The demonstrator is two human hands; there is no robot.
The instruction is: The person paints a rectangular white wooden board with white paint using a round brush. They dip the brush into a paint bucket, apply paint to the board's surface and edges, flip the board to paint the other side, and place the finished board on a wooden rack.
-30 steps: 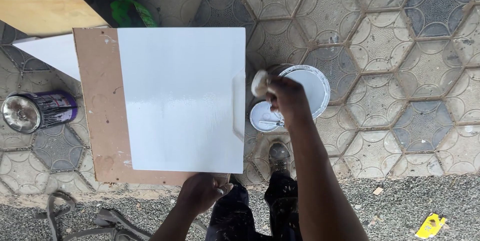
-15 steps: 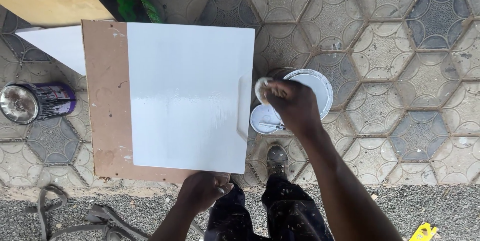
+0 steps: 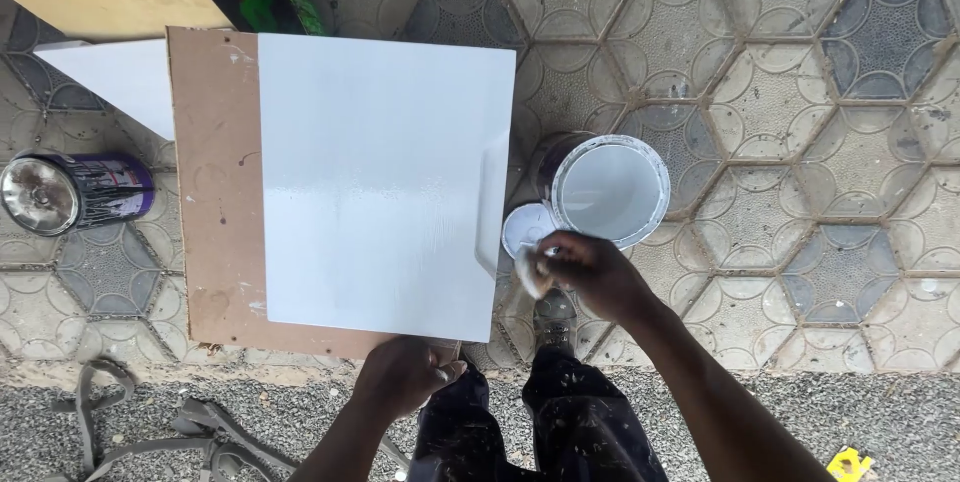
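Fingers (image 3: 560,260) round soft white sponge (image 3: 528,272)

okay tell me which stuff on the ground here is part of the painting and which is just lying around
In use:
- white painted panel, steadied by left hand
- brown backing board beneath it
- open white paint can, small white lid beside it
- pale pad in right hand

Lying about:
- purple can on its side
- green bag
- grey straps
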